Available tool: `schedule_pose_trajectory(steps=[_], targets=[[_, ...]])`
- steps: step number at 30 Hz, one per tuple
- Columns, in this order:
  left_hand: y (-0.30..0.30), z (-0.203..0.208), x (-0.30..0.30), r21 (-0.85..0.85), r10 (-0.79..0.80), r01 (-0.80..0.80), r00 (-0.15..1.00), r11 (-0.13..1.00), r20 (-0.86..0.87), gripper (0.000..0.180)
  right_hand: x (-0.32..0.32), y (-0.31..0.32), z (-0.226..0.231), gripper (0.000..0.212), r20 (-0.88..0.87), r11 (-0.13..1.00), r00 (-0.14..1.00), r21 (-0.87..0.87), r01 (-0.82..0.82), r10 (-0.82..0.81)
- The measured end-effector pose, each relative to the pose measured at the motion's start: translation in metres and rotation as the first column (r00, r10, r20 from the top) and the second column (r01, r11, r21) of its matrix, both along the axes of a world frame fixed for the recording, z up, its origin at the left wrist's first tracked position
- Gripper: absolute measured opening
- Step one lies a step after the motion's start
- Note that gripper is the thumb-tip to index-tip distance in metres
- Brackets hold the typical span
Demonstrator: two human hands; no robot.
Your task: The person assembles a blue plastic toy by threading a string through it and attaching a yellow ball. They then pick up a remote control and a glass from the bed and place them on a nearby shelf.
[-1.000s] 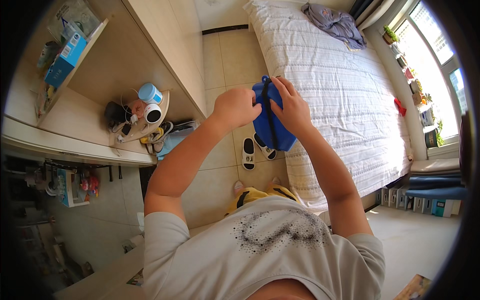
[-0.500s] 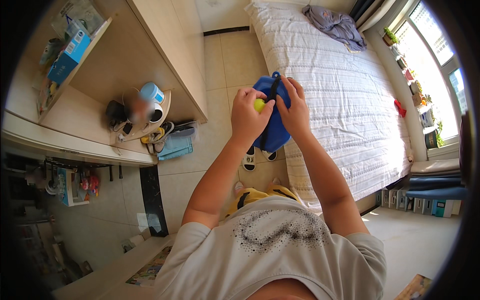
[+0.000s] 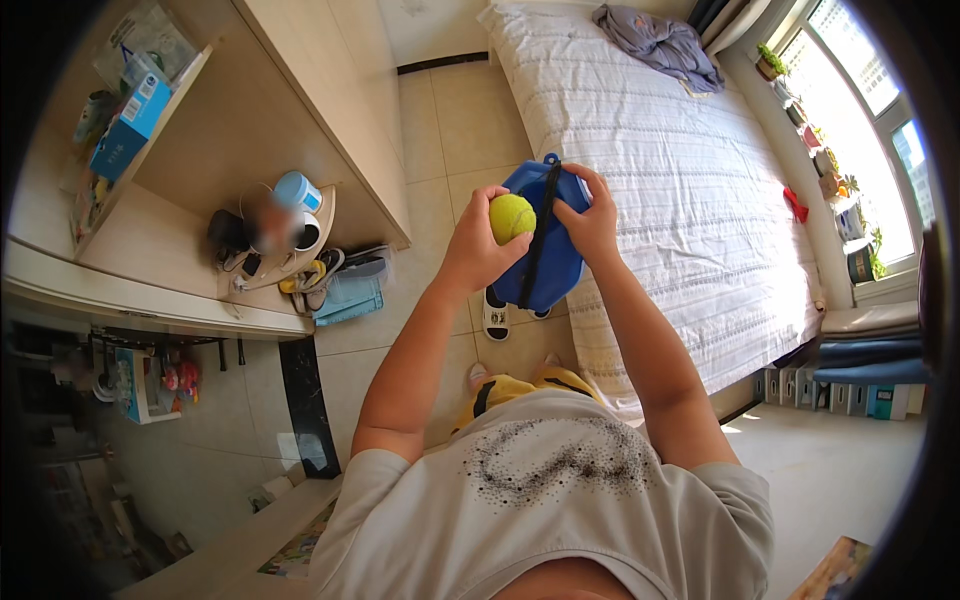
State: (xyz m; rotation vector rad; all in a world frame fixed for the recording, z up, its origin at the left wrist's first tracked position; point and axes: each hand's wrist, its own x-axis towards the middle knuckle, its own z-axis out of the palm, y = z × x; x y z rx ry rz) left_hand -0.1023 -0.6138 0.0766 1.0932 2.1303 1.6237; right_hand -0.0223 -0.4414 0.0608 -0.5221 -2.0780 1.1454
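Note:
A yellow-green tennis ball (image 3: 513,218) rests in my left hand (image 3: 476,238), gripped between the thumb and the fingers. Just right of it, my right hand (image 3: 590,222) grips the edge of a blue plastic base (image 3: 556,270), with the thumb on its upper face. The base has angled corners and a small loop at its far end. A black band (image 3: 541,235) runs lengthwise across the base. The ball overlaps the base's left side; whether they touch I cannot tell. Both hands are held in front of me above the floor.
A bed with a striped white cover (image 3: 680,200) stands to the right, a grey bundled cloth (image 3: 660,45) at its far end. On the left, an open cabinet holds a blue box (image 3: 130,125) and a blue-lidded tub (image 3: 298,191). Slippers (image 3: 496,315) lie on the tiled floor below.
My left hand has drawn slightly left and away from the black band with the tennis ball, which now shows almost whole. My right hand still holds the blue base.

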Motion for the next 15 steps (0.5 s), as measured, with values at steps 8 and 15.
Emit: schedule_pose_trajectory(steps=[8, 15], targets=[[-0.003, -0.011, -0.004, 0.088, 0.045, -0.046, 0.999, 0.995, 0.009, 0.058, -0.008, 0.002, -0.008, 0.051, -0.014, 0.999, 0.999, -0.041, -0.033, 0.032], [0.004, -0.020, 0.003, 0.202, 0.193, -0.208, 0.977, 0.957, 0.091, 0.053, -0.010, 0.001, -0.010, 0.055, -0.007, 0.995, 0.996, -0.042, -0.088, 0.088]])
